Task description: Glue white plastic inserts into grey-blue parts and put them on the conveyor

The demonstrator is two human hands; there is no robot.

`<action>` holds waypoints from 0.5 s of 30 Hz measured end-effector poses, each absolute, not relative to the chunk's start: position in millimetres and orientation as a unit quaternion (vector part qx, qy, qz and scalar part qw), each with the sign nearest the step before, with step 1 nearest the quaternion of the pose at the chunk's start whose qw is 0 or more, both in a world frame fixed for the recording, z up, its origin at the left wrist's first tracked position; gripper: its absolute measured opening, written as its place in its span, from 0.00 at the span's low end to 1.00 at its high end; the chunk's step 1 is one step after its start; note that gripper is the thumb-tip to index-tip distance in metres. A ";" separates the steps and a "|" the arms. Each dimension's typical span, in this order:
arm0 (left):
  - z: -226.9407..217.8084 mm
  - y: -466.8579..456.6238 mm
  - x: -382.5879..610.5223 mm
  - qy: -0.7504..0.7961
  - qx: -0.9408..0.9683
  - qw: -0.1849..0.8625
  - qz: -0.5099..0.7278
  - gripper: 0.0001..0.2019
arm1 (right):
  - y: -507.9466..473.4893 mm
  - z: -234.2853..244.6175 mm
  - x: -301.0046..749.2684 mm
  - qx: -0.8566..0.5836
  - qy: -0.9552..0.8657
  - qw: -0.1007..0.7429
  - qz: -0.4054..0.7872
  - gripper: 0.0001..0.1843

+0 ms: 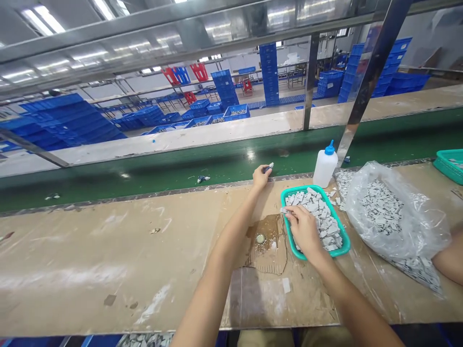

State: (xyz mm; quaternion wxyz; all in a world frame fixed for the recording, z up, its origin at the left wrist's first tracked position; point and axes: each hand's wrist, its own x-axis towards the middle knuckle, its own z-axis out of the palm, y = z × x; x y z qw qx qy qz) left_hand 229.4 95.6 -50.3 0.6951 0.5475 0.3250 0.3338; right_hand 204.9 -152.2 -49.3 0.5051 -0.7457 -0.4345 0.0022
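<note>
My left hand (261, 177) reaches to the near edge of the green conveyor belt (162, 168). Its fingers are closed on a small dark-and-white part (268, 167). Over the left side of a green plastic basket (340, 222), my right hand (303, 229) pinches a small whitish piece (284, 210) between thumb and fingertips. Many flat grey-white pieces (325, 219) fill the basket. Between my forearms lies a torn cardboard scrap (269, 262), with a small round pale object (260, 238) on wet-looking cardboard.
A white squeeze bottle (324, 168) with a blue tip stands behind the basket. To the right is a clear plastic bag (423, 217) of small pieces, beside another person's arm (450, 260). More dark-and-white parts (203, 179) lie on the belt. Metal posts (365, 86) rise beyond.
</note>
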 end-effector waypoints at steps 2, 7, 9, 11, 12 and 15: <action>-48.2 86.9 205.6 0.312 0.518 0.730 0.320 0.04 | -153.3 -47.6 204.1 -0.742 -0.436 0.510 0.010 0.13; -44.4 53.6 131.4 0.285 0.446 0.799 0.286 0.05 | -158.6 -39.2 194.9 -0.711 -0.481 0.512 -0.019 0.13; -42.4 39.4 104.3 0.287 0.413 0.815 0.289 0.02 | -161.2 -34.7 186.9 -0.698 -0.496 0.516 -0.028 0.13; -40.2 27.4 82.1 0.287 0.365 0.835 0.296 0.03 | -162.8 -31.3 177.3 -0.684 -0.512 0.520 -0.004 0.12; -39.4 22.7 73.2 0.282 0.340 0.846 0.299 0.04 | -162.9 -30.4 172.3 -0.678 -0.519 0.521 0.017 0.11; -39.7 15.0 54.3 0.268 0.300 0.864 0.303 0.09 | -160.4 -32.5 159.6 -0.669 -0.538 0.507 0.081 0.11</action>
